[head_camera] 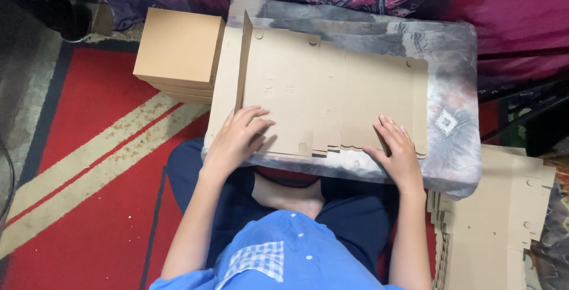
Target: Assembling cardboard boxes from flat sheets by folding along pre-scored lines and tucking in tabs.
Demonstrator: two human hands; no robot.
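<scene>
Cardboard box blank (pixel 332 97), unfolded and flat, lies across a grey tie-dyed cushion (pixel 453 121) resting over the person's lap, its left flap standing upright. Beyond its left end sits a stack of folded brown boxes (pixel 178 53). Both hands, left (pixel 237 139) and right (pixel 397 147), press on the blank's near edge, fingers spread, gripping nothing.

Overall light: moderate, soft, even indoor light.
Shadows: short soft shadows under the left hand (pixel 237 139) and right hand (pixel 396 150) on the flat brown die-cut cardboard sheet (pixel 332 97).
Dim zones: top-left corner and right edge are dark.
Glare: none visible.
Sharpness: centre sharp; slight softness towards the edges.
</scene>
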